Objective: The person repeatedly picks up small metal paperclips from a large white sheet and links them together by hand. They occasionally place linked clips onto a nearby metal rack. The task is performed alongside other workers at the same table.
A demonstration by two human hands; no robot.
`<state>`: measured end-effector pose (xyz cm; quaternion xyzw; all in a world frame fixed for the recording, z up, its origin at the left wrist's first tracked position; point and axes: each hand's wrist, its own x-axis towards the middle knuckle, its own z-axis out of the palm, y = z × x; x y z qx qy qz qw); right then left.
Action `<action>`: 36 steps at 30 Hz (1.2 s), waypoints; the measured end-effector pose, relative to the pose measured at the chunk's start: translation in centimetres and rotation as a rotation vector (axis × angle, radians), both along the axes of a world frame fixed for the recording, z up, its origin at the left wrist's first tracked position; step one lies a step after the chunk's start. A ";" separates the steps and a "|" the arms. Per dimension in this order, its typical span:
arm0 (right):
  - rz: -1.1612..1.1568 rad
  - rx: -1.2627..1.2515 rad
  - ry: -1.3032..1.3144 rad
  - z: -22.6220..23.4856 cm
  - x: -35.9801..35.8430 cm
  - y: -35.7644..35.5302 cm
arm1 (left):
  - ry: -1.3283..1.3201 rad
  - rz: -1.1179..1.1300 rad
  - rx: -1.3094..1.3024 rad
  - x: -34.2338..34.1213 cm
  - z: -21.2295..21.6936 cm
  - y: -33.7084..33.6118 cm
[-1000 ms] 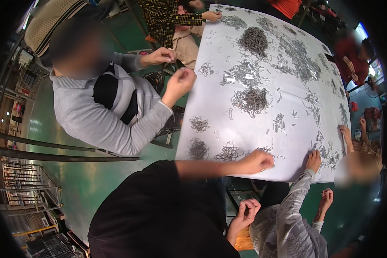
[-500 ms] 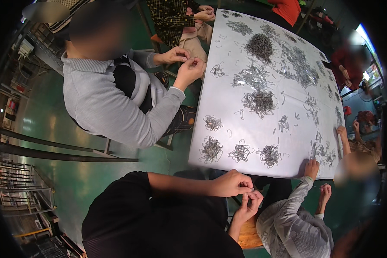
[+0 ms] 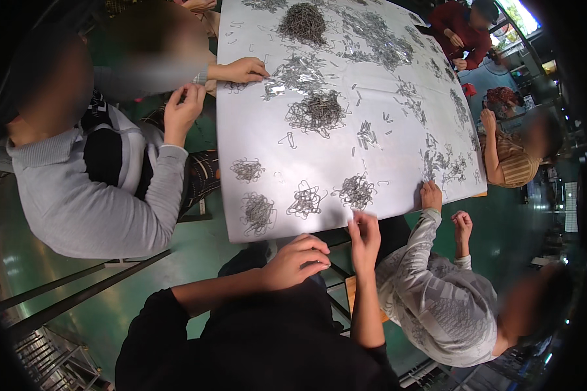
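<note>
My left hand (image 3: pixel 298 262) hovers off the near edge of the white-covered table (image 3: pixel 398 156), fingers loosely bent and the thumb apart from them. Whether something tiny sits at its fingertips I cannot make out. Raised at the table edge, my right hand (image 3: pixel 365 240) is just short of a small pile of bent wire hooks (image 3: pixel 357 193); motion smears its fingertips, so what they hold is unclear. Left of that pile lie a looser heap of wire hooks (image 3: pixel 306 199) and another heap of wire hooks (image 3: pixel 258 214).
Farther back are larger wire heaps (image 3: pixel 316 112) and a tall dark wire mound (image 3: pixel 302 24), with small shiny metal pieces (image 3: pixel 297 72) scattered about. A co-worker in grey (image 3: pixel 98 195) sits at left, another in patterned grey (image 3: pixel 443 293) at right; others sit around the far side.
My hands were together at a small thing; now they are apart, the right moved forward to the pile at the edge. My view has shifted right. The left co-worker's hand has reached onto the table.
</note>
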<state>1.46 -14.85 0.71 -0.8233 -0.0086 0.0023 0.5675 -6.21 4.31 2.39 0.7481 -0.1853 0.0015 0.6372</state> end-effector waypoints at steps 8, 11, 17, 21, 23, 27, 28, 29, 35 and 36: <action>0.250 -0.611 -0.112 -3.8 24.3 9.0 | -0.032 0.035 0.065 1.3 -2.2 -1.0; 0.234 -0.806 -0.172 -5.5 28.0 12.1 | -0.012 0.052 0.083 1.6 -2.6 -1.5; 0.413 -0.736 -0.174 -5.5 29.3 12.2 | 0.039 0.083 0.049 2.3 -2.9 -2.0; 0.370 -0.471 -0.100 -4.5 28.0 10.8 | 0.032 0.056 0.032 2.6 -3.4 -2.0; 0.283 -0.374 -0.099 -4.2 28.4 10.5 | 0.010 0.044 0.029 2.7 -3.7 -2.0; 0.298 -0.278 -0.069 -4.5 30.5 10.5 | 0.043 0.025 0.036 2.3 -4.1 -2.2; 0.304 -0.301 -0.071 -4.6 31.0 10.3 | 0.038 0.023 0.042 2.1 -4.2 -2.3; 0.288 -0.415 -0.209 -4.9 30.8 10.3 | 0.028 0.027 0.052 2.1 -4.3 -2.3; 0.332 -0.637 -0.264 -7.3 23.9 8.9 | 0.023 0.072 0.059 1.5 -4.5 -2.4; 0.388 -0.658 -0.289 -7.9 22.3 9.2 | 0.028 0.074 0.059 1.4 -4.5 -2.4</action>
